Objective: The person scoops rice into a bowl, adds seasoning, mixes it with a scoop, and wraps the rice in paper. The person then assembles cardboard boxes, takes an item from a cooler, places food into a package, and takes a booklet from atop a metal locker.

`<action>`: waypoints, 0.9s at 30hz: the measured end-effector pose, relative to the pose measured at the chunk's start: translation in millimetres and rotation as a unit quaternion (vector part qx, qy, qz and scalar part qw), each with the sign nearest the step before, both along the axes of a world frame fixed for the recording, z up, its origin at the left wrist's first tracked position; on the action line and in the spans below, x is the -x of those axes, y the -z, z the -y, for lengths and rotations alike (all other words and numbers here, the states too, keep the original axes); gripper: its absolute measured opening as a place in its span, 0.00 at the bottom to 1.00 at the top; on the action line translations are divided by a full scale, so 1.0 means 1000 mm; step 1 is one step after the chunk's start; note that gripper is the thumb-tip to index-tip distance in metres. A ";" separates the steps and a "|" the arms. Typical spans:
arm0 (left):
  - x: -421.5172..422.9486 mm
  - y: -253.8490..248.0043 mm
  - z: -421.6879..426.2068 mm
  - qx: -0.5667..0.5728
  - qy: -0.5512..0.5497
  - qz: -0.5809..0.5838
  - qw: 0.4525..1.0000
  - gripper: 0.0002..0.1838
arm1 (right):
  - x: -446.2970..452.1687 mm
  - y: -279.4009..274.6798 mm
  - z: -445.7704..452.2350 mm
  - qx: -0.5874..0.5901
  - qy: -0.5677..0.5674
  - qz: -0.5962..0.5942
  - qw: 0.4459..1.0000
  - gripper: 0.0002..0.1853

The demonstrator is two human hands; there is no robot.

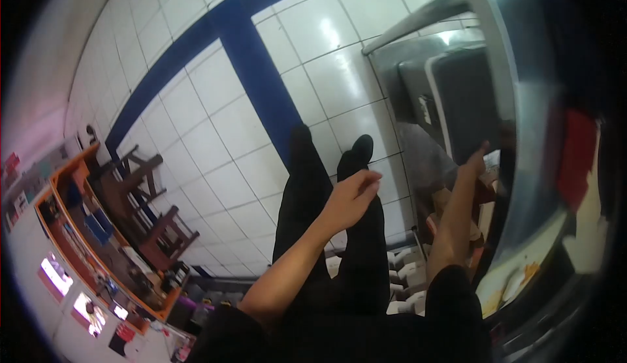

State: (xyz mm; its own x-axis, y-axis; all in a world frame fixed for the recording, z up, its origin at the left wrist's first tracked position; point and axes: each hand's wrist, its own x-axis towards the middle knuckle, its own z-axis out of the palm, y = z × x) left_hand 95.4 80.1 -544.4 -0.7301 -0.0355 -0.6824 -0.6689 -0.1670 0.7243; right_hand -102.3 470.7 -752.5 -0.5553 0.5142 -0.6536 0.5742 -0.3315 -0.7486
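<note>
My left hand hangs in front of my dark-clothed legs, over the white tiled floor. Its fingers are loosely curled together, and whether anything is inside them cannot be made out. Off to the right, my right hand reaches in under the metal counter, at the lower end of a dark grey bin or box with a pale rim. Its fingers are mostly hidden against that dark surface. Cardboard pieces lie beside my right forearm.
The steel counter runs along the right, with a red item and a food-stained board on it. White containers stand near my legs. Wooden stools and an orange-edged shelf unit are at left.
</note>
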 end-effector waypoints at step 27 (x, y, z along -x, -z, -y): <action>0.035 0.167 0.126 0.039 -0.152 0.104 0.982 0.14 | 0.099 0.063 0.082 -0.236 -0.315 0.143 0.908 0.28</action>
State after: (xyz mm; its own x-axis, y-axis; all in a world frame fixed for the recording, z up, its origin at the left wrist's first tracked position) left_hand 60.7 -46.1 -711.3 -0.5223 -0.2882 -0.8026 -0.7317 -0.3320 0.5954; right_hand -201.0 389.2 -815.7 -0.6784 0.4133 -0.6074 0.7321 0.4499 -0.5115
